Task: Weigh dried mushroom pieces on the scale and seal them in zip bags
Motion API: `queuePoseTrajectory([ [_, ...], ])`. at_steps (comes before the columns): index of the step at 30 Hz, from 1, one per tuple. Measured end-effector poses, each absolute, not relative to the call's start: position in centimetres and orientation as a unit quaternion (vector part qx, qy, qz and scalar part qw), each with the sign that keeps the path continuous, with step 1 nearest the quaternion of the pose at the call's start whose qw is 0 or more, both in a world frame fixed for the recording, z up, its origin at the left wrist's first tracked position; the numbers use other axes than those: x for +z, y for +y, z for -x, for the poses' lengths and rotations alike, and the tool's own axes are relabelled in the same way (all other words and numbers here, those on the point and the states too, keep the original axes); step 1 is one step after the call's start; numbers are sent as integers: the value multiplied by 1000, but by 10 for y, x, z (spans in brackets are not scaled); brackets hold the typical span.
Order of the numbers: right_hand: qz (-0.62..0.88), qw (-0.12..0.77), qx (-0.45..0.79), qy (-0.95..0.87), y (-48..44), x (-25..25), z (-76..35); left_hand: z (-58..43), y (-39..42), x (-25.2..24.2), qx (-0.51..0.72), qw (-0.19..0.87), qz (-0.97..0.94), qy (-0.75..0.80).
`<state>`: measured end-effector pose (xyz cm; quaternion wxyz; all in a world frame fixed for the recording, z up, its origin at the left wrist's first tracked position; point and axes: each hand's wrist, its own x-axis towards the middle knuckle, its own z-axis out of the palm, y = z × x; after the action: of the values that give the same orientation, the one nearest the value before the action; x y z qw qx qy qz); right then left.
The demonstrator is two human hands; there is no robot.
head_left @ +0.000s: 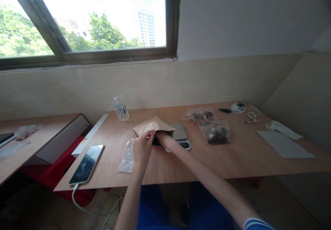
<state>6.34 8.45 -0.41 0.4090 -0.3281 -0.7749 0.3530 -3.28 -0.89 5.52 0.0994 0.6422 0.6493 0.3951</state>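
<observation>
A brown kraft paper bag [155, 125] lies on the table with its mouth facing me. The thumb and fingers of my left hand [142, 145] pinch the upper edge of the mouth. My right hand [163, 138] reaches inside the bag, so its fingers and anything in them are hidden. Just right of the bag, and partly behind it, is a kitchen scale [180, 132] with a dark display strip. Crumpled clear plastic [126, 161] lies beside my left wrist.
Zip bags of dark dried food [218, 135] and lighter pieces [199, 114] lie right. Also there: a green-handled screwdriver [223, 110], white camera [238, 107], white sheet [284, 145]. Left are a water bottle [121, 109] and a cabled phone [87, 164] near the table edge.
</observation>
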Motion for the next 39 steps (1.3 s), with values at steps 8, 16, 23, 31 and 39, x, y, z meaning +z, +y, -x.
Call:
queuePoseTrajectory([
  [8,269,334,294,-854,47,8,-103,33,-9,59,393,120,-639,650],
  [16,314,414,277,-808,27,24,-128,34,1,64,381,121,-656,640],
  [23,313,469,361,-743,27,26,-138,33,7,65,368,125,-655,647],
  [31,307,573,515,-560,34,3,-158,34,8,66,383,113,-643,653],
  [39,382,576,443,-572,62,-26,-198,43,8,66,404,103,-613,671],
])
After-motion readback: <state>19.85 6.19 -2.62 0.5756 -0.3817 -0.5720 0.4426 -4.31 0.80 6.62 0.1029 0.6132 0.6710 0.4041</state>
